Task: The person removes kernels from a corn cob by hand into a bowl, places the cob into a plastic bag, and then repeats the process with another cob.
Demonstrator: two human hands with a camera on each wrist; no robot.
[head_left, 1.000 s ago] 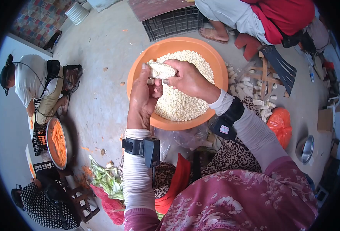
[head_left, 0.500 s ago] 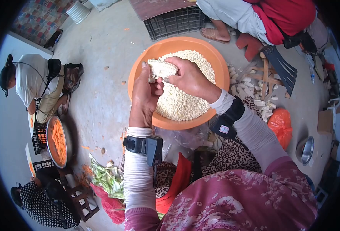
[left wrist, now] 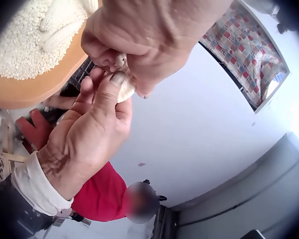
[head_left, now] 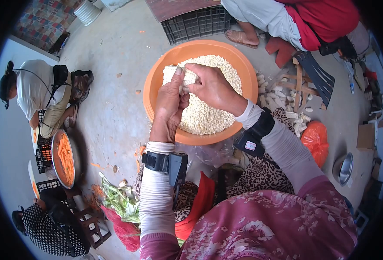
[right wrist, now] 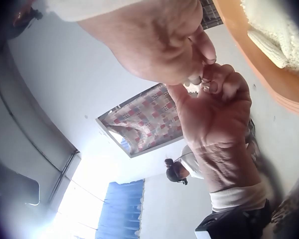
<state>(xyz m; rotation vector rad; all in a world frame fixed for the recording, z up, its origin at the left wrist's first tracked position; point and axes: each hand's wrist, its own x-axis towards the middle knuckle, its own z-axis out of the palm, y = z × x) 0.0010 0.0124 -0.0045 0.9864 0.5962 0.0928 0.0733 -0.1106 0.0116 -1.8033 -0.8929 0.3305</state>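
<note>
Corncob [head_left: 189, 78] lay roughly nine-to-three o'clock, right hand [head_left: 215, 89] pinching its three-o'clock end, left hand [head_left: 170, 99] gripping it from seven o'clock, fingers curled.

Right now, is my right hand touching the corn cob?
Touching: the left wrist view shows your right hand pressing its thumb against the corn cob.

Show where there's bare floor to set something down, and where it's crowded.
Free: the mostly bare floor between the orange basin and the bowl of carrot strips, reaching up beside the black crate. Crowded: right of the basin, with cobs and a wooden frame; lower left of it, with green husks.
</note>
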